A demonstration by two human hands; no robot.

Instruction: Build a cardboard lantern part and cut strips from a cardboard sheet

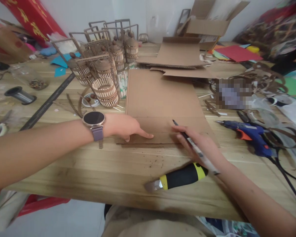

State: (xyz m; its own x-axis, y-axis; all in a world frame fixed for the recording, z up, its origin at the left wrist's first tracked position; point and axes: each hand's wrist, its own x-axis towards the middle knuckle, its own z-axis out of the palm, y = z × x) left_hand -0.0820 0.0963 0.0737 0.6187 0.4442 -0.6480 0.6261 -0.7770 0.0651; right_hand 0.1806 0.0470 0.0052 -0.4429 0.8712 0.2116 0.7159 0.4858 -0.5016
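A flat sheet of brown cardboard (158,98) lies in front of me on the wooden table, creased across its near part. My left hand (128,127) rests on its near left portion, index finger stretched out on the surface and the other fingers partly tucked under. Over the right side of the sheet, my right hand (199,141) grips a pen (196,148) with a dark tip pointing up and left. Whether that tip touches the cardboard I cannot tell. Nearer to me lies a black and yellow utility knife (182,176), its blade end to the left.
Several small lanterns (103,67) of sticks and cardboard stand at the back left. More cardboard pieces (179,52) lie behind the sheet. A blue glue gun (251,135) with its cord is at right, near curled brown strips (266,77). A wire spool (20,95) stands left.
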